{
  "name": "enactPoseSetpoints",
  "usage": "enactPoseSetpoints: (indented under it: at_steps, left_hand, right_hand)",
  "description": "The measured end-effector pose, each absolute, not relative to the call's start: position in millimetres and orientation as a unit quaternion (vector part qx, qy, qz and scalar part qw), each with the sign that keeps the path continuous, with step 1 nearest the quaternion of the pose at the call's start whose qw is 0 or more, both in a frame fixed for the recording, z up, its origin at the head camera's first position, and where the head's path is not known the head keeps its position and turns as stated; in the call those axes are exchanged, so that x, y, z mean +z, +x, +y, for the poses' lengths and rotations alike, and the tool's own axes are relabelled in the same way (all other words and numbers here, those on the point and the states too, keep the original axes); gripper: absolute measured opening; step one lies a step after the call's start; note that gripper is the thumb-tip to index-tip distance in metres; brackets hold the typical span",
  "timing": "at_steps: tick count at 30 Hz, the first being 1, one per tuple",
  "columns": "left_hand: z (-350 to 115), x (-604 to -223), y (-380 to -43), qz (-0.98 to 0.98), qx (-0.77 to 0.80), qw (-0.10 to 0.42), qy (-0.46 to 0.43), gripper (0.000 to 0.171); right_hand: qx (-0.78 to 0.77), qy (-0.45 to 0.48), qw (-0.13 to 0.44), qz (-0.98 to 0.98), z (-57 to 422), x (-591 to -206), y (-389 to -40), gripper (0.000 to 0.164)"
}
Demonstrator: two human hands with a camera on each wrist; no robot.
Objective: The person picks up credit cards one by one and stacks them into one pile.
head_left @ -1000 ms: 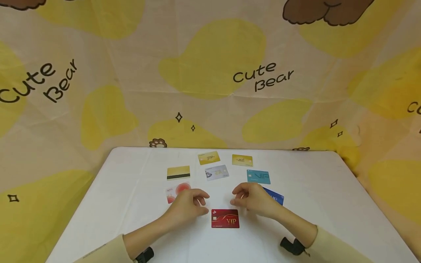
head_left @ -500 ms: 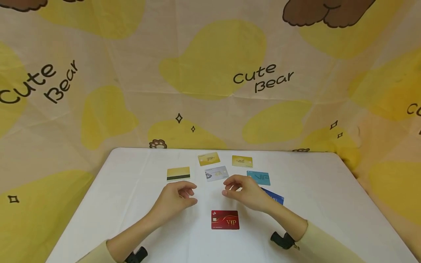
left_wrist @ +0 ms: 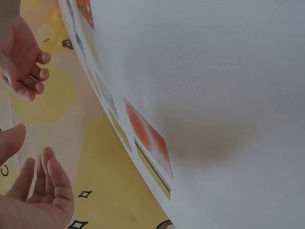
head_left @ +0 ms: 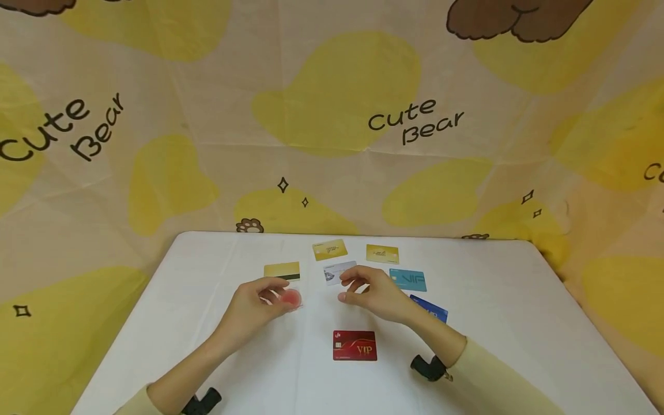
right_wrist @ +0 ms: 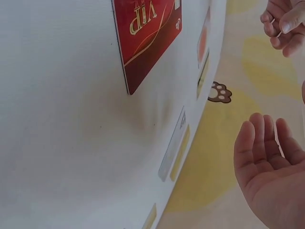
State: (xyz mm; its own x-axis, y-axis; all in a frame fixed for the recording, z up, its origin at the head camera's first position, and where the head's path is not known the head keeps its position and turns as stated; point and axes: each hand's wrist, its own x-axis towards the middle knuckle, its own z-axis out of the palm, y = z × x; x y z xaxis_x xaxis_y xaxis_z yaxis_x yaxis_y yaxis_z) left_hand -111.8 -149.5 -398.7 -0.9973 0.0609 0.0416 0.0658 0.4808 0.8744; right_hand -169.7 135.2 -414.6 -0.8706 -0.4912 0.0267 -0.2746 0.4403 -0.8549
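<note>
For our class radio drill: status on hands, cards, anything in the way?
Left hand and right hand empty, over table. Red VIP card flat, unobstructed. In head view, left hand partly hides red-circle card; right hand, silver card.

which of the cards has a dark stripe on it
The gold card just beyond the left hand, leftmost of the three gold ones; its dark stripe runs along its near side, and no other card shows one.

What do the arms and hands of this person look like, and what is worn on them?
The left hand and the right hand are bare. The left sleeve and the right sleeve are plain, in pale yellowish beige. A left black device and a right black device, both with rounded ends, show near them.
</note>
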Motion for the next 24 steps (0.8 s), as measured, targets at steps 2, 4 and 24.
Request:
enactPoseSetpoints:
  at_steps: [2, 4, 24]
  left_hand:
    - [-154, -399, -111, -0.86, -0.51, 0.003, -0.035, 0.037]
    - [-157, -399, -111, -0.859, -0.512, 0.005, -0.032, 0.037]
    - [-185, -409, -119, -0.892, -0.452, 0.008, -0.008, 0.053]
  right_hand:
    - [-0.482, -0.228, 0.12, 0.837, 132, -416, -172, 0.036]
    - [-0.485, -0.228, 0.126, 0.835, 129, -416, -174, 0.037]
    - [-0.494, -0.24, 0.151, 0.822, 92, -415, -196, 0.046]
